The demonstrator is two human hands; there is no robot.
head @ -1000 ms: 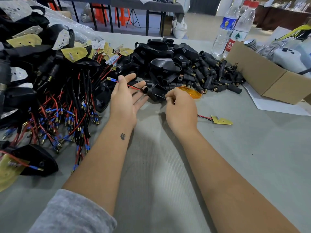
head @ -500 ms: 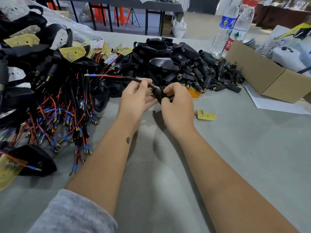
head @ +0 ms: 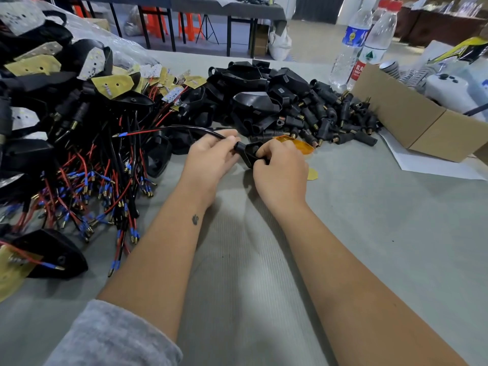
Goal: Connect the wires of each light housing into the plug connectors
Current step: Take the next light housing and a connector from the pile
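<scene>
Head view. Left hand (head: 211, 157) curled, thumb and fingers pinching the black wire (head: 195, 129) just where it enters the black housing (head: 248, 153). Right hand (head: 280, 170) curled round the other side of the housing, gripping it; both hands held close together just above the grey table (head: 369, 233). Wire arcs left from the housing; red wire (head: 148, 132) with a blue-sleeved tip runs beside it, end free in the air over the pile. Orange lens (head: 295, 145) lies on the table just behind the right hand. Wired housings (head: 87, 165) heaped at left, red and black leads spread out. Loose plug connectors (head: 324, 122) piled at centre back, beside a cardboard box (head: 412, 120). Two water bottles (head: 367, 43) stand behind the box.
</scene>
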